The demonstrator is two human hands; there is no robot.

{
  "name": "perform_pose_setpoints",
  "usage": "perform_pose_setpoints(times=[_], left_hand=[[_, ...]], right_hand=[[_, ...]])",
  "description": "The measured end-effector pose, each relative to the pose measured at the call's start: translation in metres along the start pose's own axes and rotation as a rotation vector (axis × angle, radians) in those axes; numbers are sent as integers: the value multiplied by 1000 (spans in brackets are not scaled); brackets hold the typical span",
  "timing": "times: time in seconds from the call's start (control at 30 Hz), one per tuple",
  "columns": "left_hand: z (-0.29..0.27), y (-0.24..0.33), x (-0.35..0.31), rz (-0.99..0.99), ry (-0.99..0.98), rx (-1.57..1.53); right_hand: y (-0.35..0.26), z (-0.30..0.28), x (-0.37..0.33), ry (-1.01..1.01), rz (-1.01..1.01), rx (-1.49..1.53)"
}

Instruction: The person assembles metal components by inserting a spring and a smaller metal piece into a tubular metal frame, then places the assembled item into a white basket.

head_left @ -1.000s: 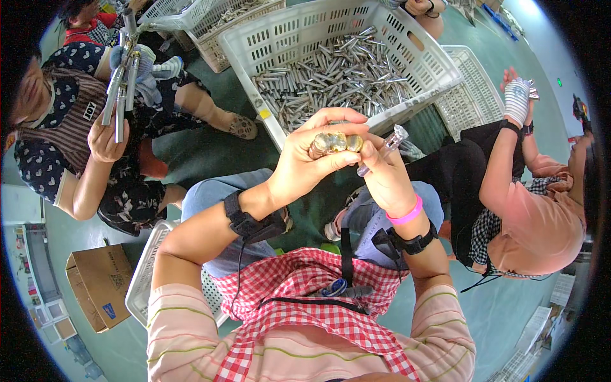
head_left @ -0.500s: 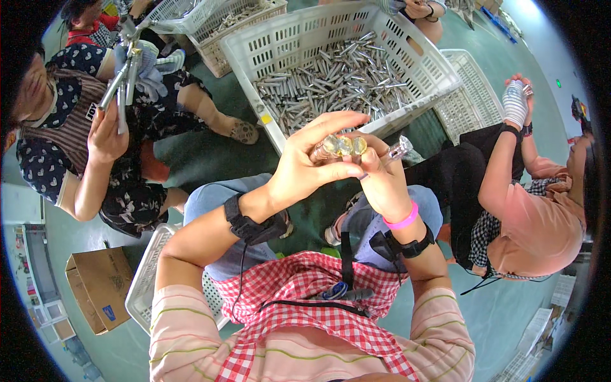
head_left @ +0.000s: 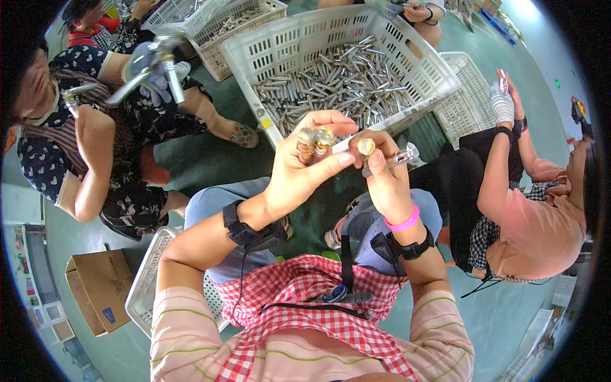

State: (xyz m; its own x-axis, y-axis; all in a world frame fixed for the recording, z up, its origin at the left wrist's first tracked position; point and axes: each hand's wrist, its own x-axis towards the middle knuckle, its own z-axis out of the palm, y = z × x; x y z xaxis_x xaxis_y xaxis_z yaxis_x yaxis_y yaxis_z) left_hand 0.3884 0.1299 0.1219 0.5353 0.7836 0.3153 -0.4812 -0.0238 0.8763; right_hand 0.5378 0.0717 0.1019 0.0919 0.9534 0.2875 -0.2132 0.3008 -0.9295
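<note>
My left hand (head_left: pixel 289 169) is closed around a small bunch of shiny metal tubes (head_left: pixel 315 140), seen end-on with yellowish ends. Beside it, my right hand (head_left: pixel 389 188) grips a metal tube with a golden round end (head_left: pixel 366 147) between thumb and fingers. Another silvery metal tube (head_left: pixel 406 155) sticks out to the right from that same hand. The two hands are held close together but apart, above my knees and just in front of a large white crate (head_left: pixel 251 95). How far the tubes run down behind my fingers is hidden.
Loose silvery metal tubes (head_left: pixel 331 86) fill the crate's bottom. A person on the left (head_left: pixel 95 140) holds long metal tubes; another on the right (head_left: pixel 534 216) holds small metal pieces. More crates (head_left: pixel 468 95) stand around. A cardboard box (head_left: pixel 98 290) and a white basket (head_left: pixel 149 274) lie left of me.
My hands have drawn apart, and one golden-ended tube has come away from the bunch with my right hand. The person on the left has shifted the tubes they hold.
</note>
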Motion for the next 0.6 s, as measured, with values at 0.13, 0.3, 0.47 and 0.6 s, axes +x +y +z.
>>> perform_pose_setpoints(times=[0.13, 0.3, 0.47, 0.6], left_hand=[[-4, -7, 0, -3, -77, 17], [-1, -6, -3, -190, -66, -124], [-4, -11, -3, -92, -87, 36], [0, -2, -3, -120, -56, 4]], right_hand=[[2, 2, -2, -9, 29, 2], [3, -1, -5, -71, 89, 27], [3, 6, -5, -44, 57, 49], [5, 4, -3, -78, 29, 46]])
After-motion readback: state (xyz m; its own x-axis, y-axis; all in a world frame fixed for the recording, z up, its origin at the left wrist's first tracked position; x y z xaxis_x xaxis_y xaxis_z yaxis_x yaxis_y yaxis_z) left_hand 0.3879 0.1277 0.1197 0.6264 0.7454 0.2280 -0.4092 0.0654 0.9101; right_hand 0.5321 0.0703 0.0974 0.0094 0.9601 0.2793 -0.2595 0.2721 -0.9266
